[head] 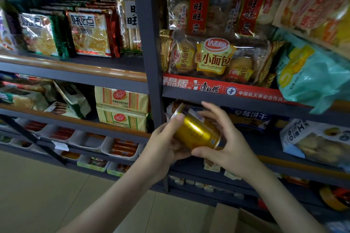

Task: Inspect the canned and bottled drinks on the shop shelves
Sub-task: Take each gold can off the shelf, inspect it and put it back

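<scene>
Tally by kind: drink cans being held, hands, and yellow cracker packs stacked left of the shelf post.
Gold can: 1
Hands: 2 (left hand, right hand)
Yellow cracker packs: 2 (upper pack, lower pack)
Total: 5

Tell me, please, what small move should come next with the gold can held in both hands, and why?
Probably roll the gold can a little between the fingers so another side faces up. The left hand and the right hand both grip it, tilted in front of the shelves, and the side now showing is mostly gold glare with no print I can read.
</scene>
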Tool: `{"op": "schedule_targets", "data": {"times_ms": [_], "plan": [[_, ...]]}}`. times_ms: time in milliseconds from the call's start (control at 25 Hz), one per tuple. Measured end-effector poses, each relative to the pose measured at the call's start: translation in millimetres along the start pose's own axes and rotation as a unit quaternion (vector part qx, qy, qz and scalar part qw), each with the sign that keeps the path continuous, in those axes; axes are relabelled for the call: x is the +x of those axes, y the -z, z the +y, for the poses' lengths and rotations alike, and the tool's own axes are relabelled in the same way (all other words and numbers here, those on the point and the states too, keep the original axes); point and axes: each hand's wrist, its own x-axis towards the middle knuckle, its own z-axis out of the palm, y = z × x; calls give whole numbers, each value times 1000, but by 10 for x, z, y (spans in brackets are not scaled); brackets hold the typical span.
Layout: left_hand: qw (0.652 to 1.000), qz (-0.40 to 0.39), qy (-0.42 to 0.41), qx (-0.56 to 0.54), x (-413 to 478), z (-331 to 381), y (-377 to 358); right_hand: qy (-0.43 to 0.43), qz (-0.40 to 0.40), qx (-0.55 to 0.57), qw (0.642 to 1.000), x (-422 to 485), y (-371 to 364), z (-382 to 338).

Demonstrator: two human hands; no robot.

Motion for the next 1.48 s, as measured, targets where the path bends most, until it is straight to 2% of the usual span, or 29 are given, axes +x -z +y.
{"op": "schedule_targets", "data": {"times_ms": [160,320,400,440,480,520,600,640,680,760,920,1000,1080,1200,1320,1400,1480], "plan": [[995,-41,37,-89,15,123,-102,22,34,4,999,-38,12,-38],[994,-93,52,31,53,439,-173,74,112,3,991,14,160,-262],[989,-94,-38,111,59,636,-146,96,126,-23,987,41,383,-466],[975,-100,-114,164,31,733,-144,103,128,-41,986,47,495,-578],[938,-125,-209,248,3,822,-148,112,131,-56,983,55,589,-686],[870,-152,-305,356,-18,902,-165,122,130,-63,982,66,660,-780],[718,-136,-428,532,12,1040,-259,134,119,-65,982,116,767,-918],[680,-121,-447,569,48,1110,-330,135,115,-67,982,156,818,-967],[667,-111,-452,582,94,1177,-407,134,114,-73,982,204,876,-1008],[671,-99,-463,571,168,1301,-558,131,115,-87,981,300,1008,-1129],[735,-102,-455,492,263,1501,-800,143,135,-114,974,430,1253,-1429],[740,-114,-465,472,281,1594,-905,143,142,-138,970,467,1388,-1582],[721,-117,-498,468,297,1705,-1024,137,140,-194,961,488,1566,-1797],[696,-92,-547,455,277,1888,-1234,181,104,-277,938,532,1785,-2166],[661,-71,-598,448,238,2109,-1448,227,145,-258,928,625,2007,-2495],[601,-15,-637,483,292,2251,-1523,235,155,-267,921,703,2170,-2666],[518,85,-662,535,406,2371,-1496,235,169,-283,915,770,2350,-2750]]}}
